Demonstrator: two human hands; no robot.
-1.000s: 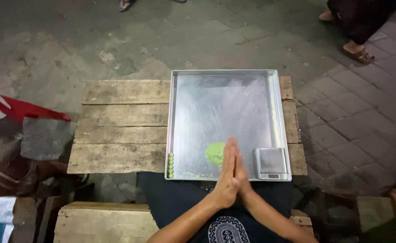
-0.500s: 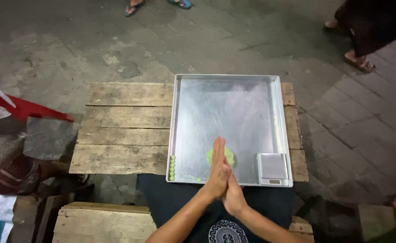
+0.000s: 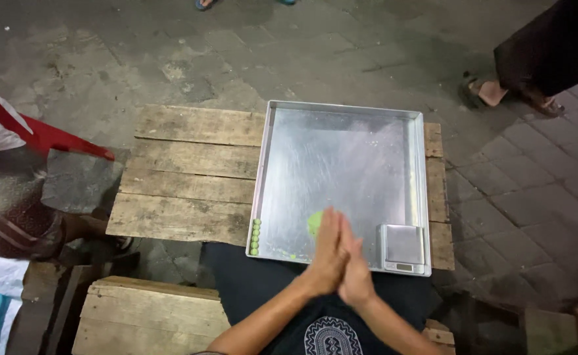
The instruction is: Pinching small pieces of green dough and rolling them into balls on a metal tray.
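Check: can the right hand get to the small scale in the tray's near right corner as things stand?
Probably yes. The right hand is pressed palm to palm against the left hand, and the small scale sits just beside it with nothing between.

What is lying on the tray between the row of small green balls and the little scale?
In the head view, a green dough lump and the pressed-together hands lie between the balls and scale.

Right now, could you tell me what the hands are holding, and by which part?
It cannot be told: the left hand and right hand are pressed palm to palm, hiding anything between them.
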